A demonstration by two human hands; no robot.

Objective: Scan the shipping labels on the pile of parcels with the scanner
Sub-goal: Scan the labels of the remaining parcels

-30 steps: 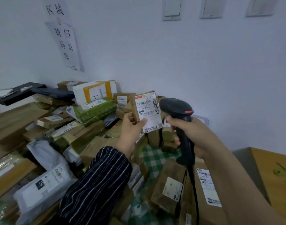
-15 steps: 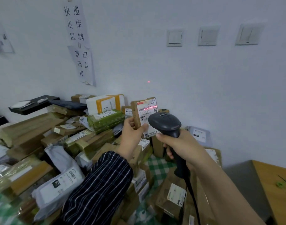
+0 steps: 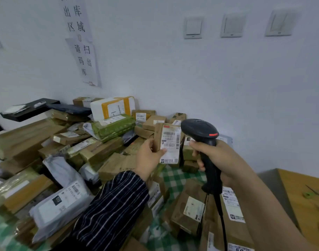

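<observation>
Up above the heap, clear of it: small brown cardboard parcel (image 3: 157, 136), white shipping label (image 3: 170, 144) turned towards the camera. Pinched at the lower left edge by the left hand (image 3: 148, 156), thumb (image 3: 162, 151) on the label's corner, grip closed on the box. Just to its right, black pistol-shaped scanner (image 3: 200, 131), head level with the label, handle wrapped by the right hand (image 3: 215, 156), grip firm round it, cord (image 3: 221, 214) trailing down. No red beam showing on the label. Looks light and stiff, an easy one-hand hold. Best taken by the bare cardboard edges, barcode left uncovered. Below, jumbled pile of brown boxes (image 3: 100, 151) and a grey mailer bag (image 3: 64, 201) on green-checked worktop cloth (image 3: 176, 180). Behind, green-wrapped parcel (image 3: 113, 126). Far right, wooden table (image 3: 300, 196).
</observation>
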